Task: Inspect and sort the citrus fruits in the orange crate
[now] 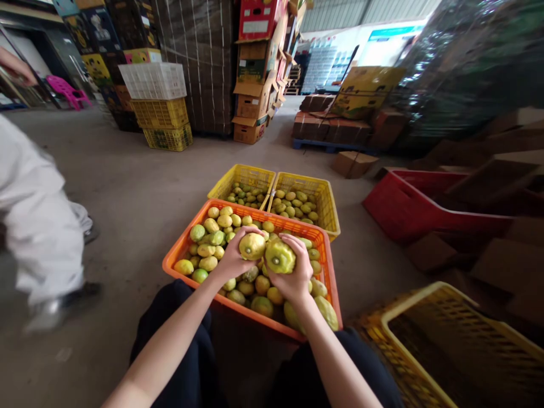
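Observation:
My left hand [236,258] is closed around a round yellow lemon [252,247], its small stem end facing me. In my right hand [299,271] is a larger, lumpy, ribbed yellow-green lemon [280,256], gripped from the right side. The two fruits are held side by side, close together, above an orange crate [187,224]. Many yellow and green fruits [208,263] of the same look fill that crate, some bigger and longer at its near right corner. My forearms hide part of them.
Two yellow crates [334,211] with smaller fruits stand behind the orange one. At right are a red bin [391,198] and another yellow crate [408,303]. A person in white trousers [38,209] is at left. Stacked cartons [250,107] and crates [159,113] stand farther back.

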`<state>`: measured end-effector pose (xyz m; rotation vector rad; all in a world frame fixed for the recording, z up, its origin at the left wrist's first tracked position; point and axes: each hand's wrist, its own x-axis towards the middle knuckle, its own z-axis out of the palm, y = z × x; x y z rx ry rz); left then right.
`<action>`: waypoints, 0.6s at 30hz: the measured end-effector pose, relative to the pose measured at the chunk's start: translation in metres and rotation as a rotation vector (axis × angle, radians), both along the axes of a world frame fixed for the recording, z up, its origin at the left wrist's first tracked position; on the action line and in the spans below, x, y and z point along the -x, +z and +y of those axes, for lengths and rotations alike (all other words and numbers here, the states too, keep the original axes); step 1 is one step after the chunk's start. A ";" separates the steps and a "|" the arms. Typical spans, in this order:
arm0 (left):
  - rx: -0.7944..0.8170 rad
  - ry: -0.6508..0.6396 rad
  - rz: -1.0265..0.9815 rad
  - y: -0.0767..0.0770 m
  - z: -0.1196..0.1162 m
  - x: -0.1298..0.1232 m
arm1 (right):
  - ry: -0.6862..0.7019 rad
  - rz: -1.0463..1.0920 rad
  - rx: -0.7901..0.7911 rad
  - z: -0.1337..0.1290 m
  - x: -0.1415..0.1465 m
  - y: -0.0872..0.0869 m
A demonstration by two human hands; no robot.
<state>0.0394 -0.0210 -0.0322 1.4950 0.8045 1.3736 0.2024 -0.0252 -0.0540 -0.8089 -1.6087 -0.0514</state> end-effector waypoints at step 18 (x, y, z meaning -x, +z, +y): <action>0.009 -0.028 -0.023 -0.001 0.002 0.001 | 0.043 0.057 -0.025 -0.003 0.004 -0.001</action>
